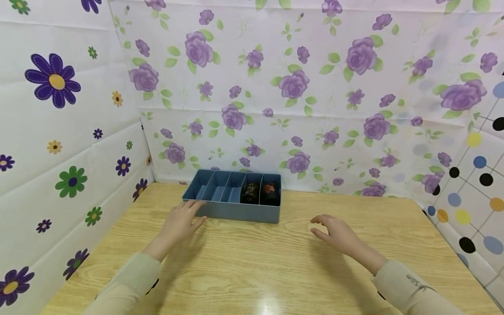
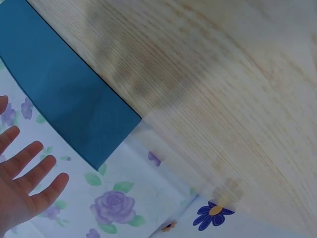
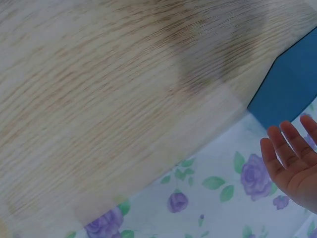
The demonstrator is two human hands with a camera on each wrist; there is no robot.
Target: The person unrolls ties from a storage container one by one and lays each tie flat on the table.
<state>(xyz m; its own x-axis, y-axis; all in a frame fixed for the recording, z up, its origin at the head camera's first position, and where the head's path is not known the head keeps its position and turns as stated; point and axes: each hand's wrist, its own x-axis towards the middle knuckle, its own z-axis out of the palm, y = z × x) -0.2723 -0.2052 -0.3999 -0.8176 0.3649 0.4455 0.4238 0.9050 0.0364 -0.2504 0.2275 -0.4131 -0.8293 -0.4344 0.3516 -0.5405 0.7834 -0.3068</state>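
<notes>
A blue-grey organizer box [image 1: 240, 211] with a row of several compartments stands at the back of the table. Its two right compartments each hold a dark rolled-up item: one with gold specks [image 1: 250, 192], the other with a reddish leaf-like mark [image 1: 270, 190]. The three compartments on the left show bare floors. My left hand [image 1: 182, 220] is at the box's front left corner, fingers extended and overlapping the rim in the head view. Off to the right of the box, my right hand [image 1: 332, 232] hovers over the table with relaxed, slightly bent fingers and holds nothing.
The wood-grain table [image 1: 252, 262] runs back to a wall covering with purple roses [image 1: 293, 85]. A daisy-patterned sheet [image 1: 71, 183] borders the left side, a dotted one [image 1: 478, 210] the right.
</notes>
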